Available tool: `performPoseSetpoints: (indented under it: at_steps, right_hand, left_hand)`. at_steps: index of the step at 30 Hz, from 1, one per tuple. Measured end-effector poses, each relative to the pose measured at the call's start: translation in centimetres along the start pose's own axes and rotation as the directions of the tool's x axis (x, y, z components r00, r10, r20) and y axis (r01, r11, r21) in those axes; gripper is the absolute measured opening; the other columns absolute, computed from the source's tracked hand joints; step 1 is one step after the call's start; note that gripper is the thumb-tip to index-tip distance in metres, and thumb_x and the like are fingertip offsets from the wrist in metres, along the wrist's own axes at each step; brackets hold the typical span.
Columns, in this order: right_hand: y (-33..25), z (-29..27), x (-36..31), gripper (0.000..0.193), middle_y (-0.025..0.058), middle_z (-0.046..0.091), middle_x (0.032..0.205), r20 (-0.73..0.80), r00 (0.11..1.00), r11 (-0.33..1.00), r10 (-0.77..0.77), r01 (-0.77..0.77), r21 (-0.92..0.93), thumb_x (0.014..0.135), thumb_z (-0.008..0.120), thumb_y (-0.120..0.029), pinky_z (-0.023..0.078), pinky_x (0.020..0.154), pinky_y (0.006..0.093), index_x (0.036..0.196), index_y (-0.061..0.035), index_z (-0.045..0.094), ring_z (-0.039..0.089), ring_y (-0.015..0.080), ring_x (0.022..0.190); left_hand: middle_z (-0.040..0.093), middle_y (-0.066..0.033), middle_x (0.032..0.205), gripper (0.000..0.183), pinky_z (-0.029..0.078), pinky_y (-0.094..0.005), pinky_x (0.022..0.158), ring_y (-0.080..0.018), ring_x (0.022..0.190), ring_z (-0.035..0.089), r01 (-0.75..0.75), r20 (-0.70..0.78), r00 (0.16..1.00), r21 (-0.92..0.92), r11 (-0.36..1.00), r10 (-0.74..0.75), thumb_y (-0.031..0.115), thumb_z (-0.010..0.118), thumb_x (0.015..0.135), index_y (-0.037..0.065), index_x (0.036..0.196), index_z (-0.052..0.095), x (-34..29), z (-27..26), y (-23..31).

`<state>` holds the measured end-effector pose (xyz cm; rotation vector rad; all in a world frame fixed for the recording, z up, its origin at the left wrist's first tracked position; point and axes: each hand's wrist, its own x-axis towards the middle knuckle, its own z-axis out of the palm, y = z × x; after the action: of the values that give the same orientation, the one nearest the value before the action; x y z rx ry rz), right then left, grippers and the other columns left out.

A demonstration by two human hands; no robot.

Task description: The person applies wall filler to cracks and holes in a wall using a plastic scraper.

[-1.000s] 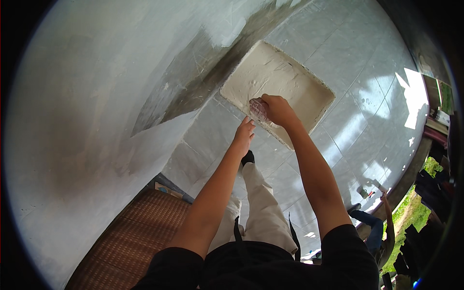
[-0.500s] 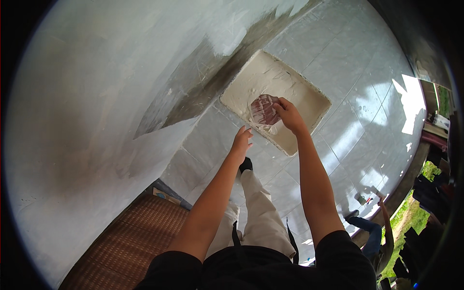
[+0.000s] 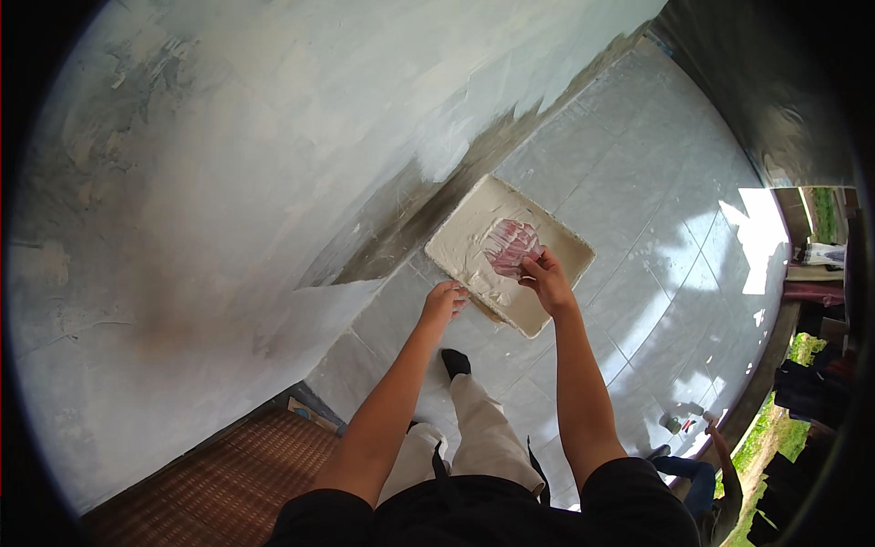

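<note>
Wall: your view is filled by a grey plastered wall (image 3: 228, 182), patchy and partly whitened.
Floor: pale tiles (image 3: 656, 228) with sunlit patches.
Mat: a brown woven mat (image 3: 219, 492) lies at your lower left.
Bystander: another person's arm (image 3: 725, 451) shows lower right.

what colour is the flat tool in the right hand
Reddish pink, streaked with white paste; the flat tool shows in the head view, over the tray.

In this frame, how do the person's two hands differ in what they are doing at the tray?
The left hand rests on the near edge of the white tray, fingers curled over the rim, and carries nothing. The right hand reaches further over the tray and grips a flat reddish scraper smeared with white paste. Both arms are bare and stretch down to the same tray on the tiled floor.
</note>
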<state>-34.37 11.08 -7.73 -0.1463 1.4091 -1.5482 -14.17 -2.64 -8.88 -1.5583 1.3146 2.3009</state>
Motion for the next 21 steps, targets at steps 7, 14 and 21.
performPoseSetpoints:
  at_steps: [7, 14, 21]
  right_hand:
    - [-8.5, 3.2, -1.6, 0.015, 0.0057, 0.069, 0.099, 0.013, 0.969, 0.958, -0.246, 0.245, -0.149, 0.097, 0.062, -0.011, 0.056, 0.076, 0.0312, 0.110, -0.0052, 0.060, 0.067, 0.0153, 0.086]
    - [-16.3, 8.8, -4.3, 0.009, 0.0071, 0.069, 0.097, 0.100, 0.879, 0.879, -0.466, 0.473, -0.067, 0.097, 0.062, -0.006, 0.058, 0.077, 0.0313, 0.104, -0.0022, 0.058, 0.067, 0.0149, 0.085]
    - [-26.3, 19.7, -8.6, 0.014, 0.0091, 0.069, 0.104, 0.243, 0.620, 0.653, -0.746, 0.753, 0.085, 0.097, 0.062, -0.006, 0.059, 0.077, 0.0323, 0.109, 0.0002, 0.059, 0.068, 0.0152, 0.088]
  left_hand:
    - [0.068, -0.0049, 0.118, 0.038, 0.046, -0.0340, 0.088, -0.0157, 0.100, 0.064, -0.192, -0.018, 0.981, 0.060, 0.980, 0.193, 0.019, 0.046, 0.094, 0.009, 0.130, 0.056, -3.6, -0.7, 5.8]
    - [0.068, -0.0051, 0.118, 0.034, 0.047, -0.0296, 0.084, -0.0145, 0.100, 0.064, -0.486, -0.022, 0.871, 0.096, 0.869, 0.490, 0.017, 0.048, 0.097, 0.008, 0.129, 0.056, -9.4, -1.1, 11.8]
    - [0.067, -0.0094, 0.119, 0.036, 0.049, -0.0332, 0.088, -0.0181, 0.108, 0.063, -0.833, -0.060, 0.328, 0.453, 0.318, 0.943, -0.005, 0.050, 0.092, 0.005, 0.127, 0.056, -22.0, -5.3, 20.8]
